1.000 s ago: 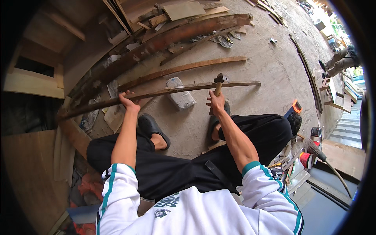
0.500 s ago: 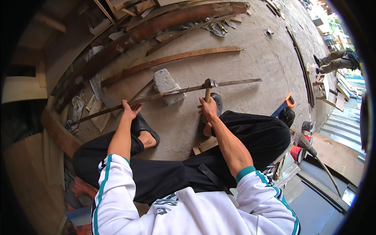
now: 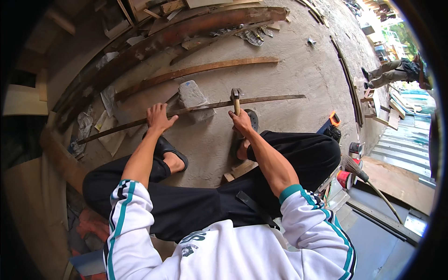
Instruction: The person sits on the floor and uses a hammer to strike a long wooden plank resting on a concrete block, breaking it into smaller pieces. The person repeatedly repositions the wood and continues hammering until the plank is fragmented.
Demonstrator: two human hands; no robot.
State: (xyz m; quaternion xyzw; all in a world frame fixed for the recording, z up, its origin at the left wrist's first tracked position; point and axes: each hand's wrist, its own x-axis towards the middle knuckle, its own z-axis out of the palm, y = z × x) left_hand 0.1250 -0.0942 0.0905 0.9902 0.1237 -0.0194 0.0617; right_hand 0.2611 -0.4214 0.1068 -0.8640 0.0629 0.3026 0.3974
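Observation:
A long, thin wooden strip (image 3: 270, 99) slants across in front of my feet, resting over a pale concrete block (image 3: 190, 94). My left hand (image 3: 159, 117) lies palm down over the strip, left of the block, with its fingers reaching across and its thumb held apart. My right hand (image 3: 241, 122) is wrapped round the wooden handle of a hammer (image 3: 236, 94). The hammer's metal head is at the strip, right of the block; whether it touches the wood, I cannot tell. Behind that hand is my dark clog (image 3: 252, 120).
Beyond the block lie a brown plank (image 3: 200, 70) and a long rusty beam (image 3: 186, 35), with crumpled paper (image 3: 254, 37) near it. To the right are an orange-handled saw (image 3: 329, 122), paint cans (image 3: 344, 179) and a brush (image 3: 357, 169). Another person's legs (image 3: 389, 73) show at far right.
My left hand has turned from holding the strip at its near side to lying over it with fingers across. The hammer head has shifted slightly up and left in view.

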